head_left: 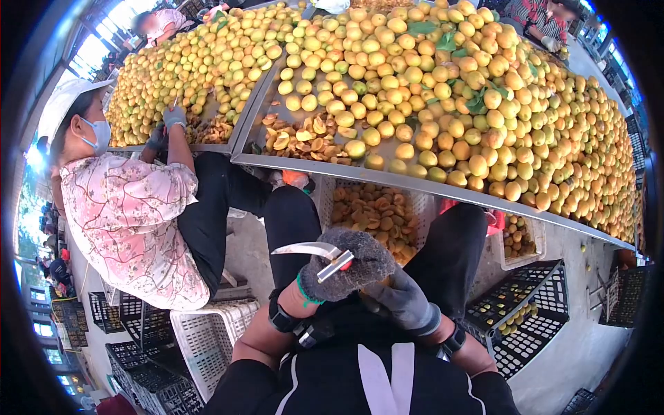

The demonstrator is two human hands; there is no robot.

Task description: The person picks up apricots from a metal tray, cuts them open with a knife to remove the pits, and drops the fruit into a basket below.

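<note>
Curved knife (304,247), one: bare, silver-coloured blade, tip toward the left; metal crosspiece (333,267) and red part (346,265); in left hand (353,257).

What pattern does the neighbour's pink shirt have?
The shirt has a floral, branching print, clearest in the head view.

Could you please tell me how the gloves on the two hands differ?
The left glove is dark, speckled and fuzzy, while the right glove is grey and looks smoother. The left glove ends in a green edge; the right glove has a plain grey cuff. A curved knife juts from the left glove, whereas no blade shows at the right glove. Both are worn, close together above the lap.
</note>
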